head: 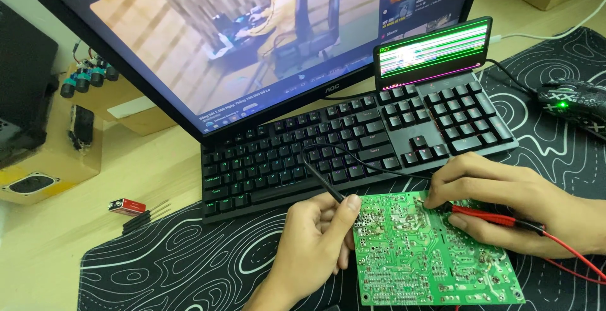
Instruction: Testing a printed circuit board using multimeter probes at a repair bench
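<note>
A green circuit board [429, 254] lies solder side up on a black desk mat [177, 267] with white wavy lines. My left hand [315, 241] grips a black test probe [325, 181] like a pen, its tip at the board's left edge. My right hand [505, 204] holds a red test probe [492, 216] and rests its fingertips on the board's upper right part. A black lead loops over the keyboard, and a red lead runs off to the right.
A black keyboard [353, 140] sits behind the board, under a monitor [252, 40] playing a video. A phone [432, 52] with a striped screen leans by the keyboard. A black mouse [574, 103] lies at right. A small battery [126, 207] and wooden boxes [57, 159] are left.
</note>
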